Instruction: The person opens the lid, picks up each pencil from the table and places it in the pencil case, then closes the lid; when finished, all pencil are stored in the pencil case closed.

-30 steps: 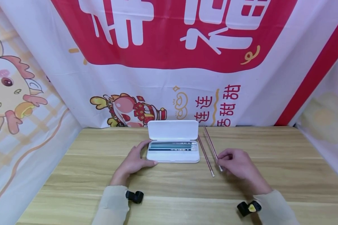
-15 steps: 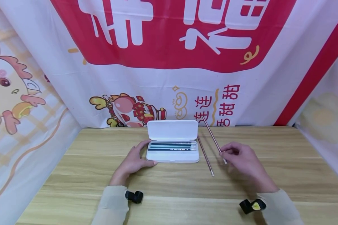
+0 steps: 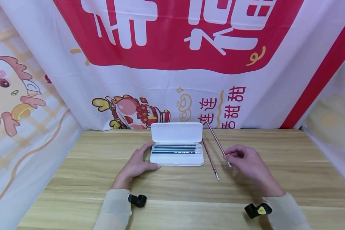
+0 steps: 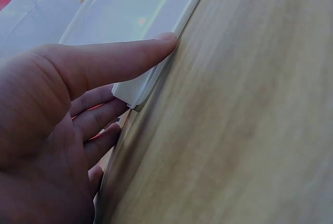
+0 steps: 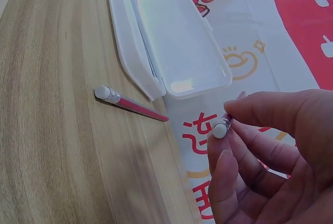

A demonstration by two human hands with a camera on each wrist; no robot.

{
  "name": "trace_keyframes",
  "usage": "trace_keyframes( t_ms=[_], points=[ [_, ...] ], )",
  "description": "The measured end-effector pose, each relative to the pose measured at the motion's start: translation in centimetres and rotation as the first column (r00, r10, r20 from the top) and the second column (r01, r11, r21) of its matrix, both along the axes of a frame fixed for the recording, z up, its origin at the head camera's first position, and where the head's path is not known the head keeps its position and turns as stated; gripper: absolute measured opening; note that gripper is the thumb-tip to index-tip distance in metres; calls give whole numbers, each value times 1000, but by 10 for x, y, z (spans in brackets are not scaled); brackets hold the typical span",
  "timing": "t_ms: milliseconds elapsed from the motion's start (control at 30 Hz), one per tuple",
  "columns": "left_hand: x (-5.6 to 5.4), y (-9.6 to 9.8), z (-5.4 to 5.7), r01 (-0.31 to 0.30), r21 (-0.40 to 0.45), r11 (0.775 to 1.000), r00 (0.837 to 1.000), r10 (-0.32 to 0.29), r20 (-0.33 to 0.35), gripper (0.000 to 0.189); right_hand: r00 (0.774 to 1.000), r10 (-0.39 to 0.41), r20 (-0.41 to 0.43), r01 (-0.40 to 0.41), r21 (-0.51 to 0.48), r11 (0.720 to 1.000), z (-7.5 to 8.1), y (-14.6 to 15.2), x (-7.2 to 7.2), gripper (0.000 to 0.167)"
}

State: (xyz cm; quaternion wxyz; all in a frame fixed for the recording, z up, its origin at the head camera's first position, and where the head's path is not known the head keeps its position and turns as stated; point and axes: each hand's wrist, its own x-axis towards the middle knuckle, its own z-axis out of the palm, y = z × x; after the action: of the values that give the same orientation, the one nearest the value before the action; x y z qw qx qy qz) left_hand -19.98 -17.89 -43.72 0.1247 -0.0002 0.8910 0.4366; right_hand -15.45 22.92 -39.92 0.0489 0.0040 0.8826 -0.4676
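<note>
A white pencil case [image 3: 177,160] lies on the table with its lid raised, holding several dark green pencils [image 3: 175,149] in its back half. My left hand [image 3: 136,163] holds the case's left end; its thumb [image 4: 125,60] lies along the front edge, while the index finger reaches to the back corner. My right hand [image 3: 244,161] pinches a reddish pencil [image 3: 217,140] near its white eraser end, between thumb and fingers. That pencil is tilted, its far end raised before the cloth. A second reddish pencil [image 3: 210,159] lies on the table beside the case's right end.
The wooden table [image 3: 172,191] ends at the back against a hanging white and red printed cloth [image 3: 172,57]. Another printed cloth [image 3: 17,95] closes off the left side. Small black cameras sit on both wrists.
My right hand has lifted its reddish pencil off the table and moved slightly right and up. The left hand, the case and the other reddish pencil stay where they were.
</note>
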Motion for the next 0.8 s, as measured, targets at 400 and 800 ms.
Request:
trace_keyframes(
  t_ms=[400, 800],
  points=[
    [-3, -3, 0, 3, -10, 1000, 1000, -3, 5, 96, 998, 56, -17, -55, 31, 998, 12, -11, -8, 28],
    [0, -1, 1, -9, 0, 1000, 1000, 9, 11, 95, 995, 88, -46, -86, 31, 996, 15, -37, -37, 25]
  ],
)
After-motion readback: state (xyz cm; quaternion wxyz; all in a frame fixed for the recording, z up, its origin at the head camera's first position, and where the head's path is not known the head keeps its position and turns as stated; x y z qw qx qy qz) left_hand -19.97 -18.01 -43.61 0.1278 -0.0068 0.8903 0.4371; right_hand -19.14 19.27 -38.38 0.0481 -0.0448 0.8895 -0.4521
